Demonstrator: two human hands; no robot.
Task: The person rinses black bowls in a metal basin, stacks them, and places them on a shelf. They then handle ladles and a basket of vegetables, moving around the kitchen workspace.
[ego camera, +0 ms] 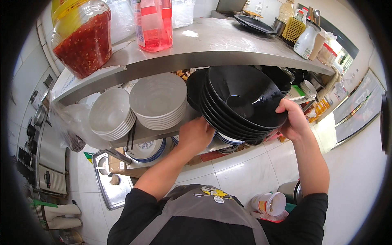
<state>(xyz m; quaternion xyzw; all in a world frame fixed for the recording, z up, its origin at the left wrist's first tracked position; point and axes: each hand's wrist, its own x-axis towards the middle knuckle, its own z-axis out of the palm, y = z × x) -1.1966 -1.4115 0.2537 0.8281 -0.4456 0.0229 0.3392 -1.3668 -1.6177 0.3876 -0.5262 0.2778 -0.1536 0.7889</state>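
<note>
A tilted stack of several glossy black bowls (245, 95) is held at the front of a steel shelf, its top bowl showing its inside. My right hand (292, 119) grips the stack's right side, thumb over the top rim. At the lower left of the stack, my left hand (197, 133) is curled against the rims, its fingertips partly hidden. Left of it on the shelf stand a stack of large white bowls (157, 98) and a stack of smaller white bowls (111, 113). Behind the held stack, another black dish (196, 87) is partly covered.
The steel upper shelf (208, 39) carries a jar of red chili sauce (84, 43), a bottle of pink liquid (154, 27) and black plates (254, 24). Black chopsticks (131, 136) jut over the lower shelf edge. Blue-rimmed plates (148, 148) lie below. A white bucket (271, 203) stands on the floor.
</note>
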